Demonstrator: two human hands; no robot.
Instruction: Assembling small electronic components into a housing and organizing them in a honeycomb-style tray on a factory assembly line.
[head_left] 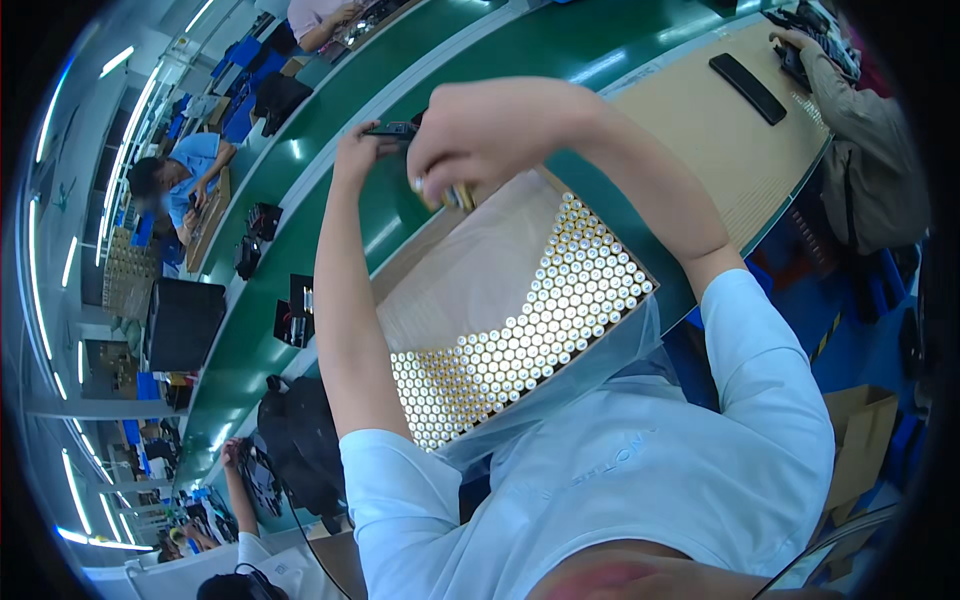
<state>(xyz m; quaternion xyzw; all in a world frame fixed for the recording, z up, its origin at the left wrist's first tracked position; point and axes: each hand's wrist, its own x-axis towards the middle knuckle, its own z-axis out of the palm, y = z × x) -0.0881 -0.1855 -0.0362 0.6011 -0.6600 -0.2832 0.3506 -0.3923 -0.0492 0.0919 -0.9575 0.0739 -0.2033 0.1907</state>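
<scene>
My left hand is closed on the end of a small black plastic part, its exact kind too small to tell. Close beside it, my right hand curls around several gold-coloured batteries, partly hidden by its fingers. Below both hands lies an open carton holding rows of upright batteries with shiny ends. The batteries fill its near and right parts; a pale liner shows over the rest. Clear plastic film hangs over the near edge.
A green work surface runs beneath the carton. Black battery-holder-like cases stand left. Further right, a black slab lies on cardboard, where a co-worker's sleeve reaches in. Another person works across the left.
</scene>
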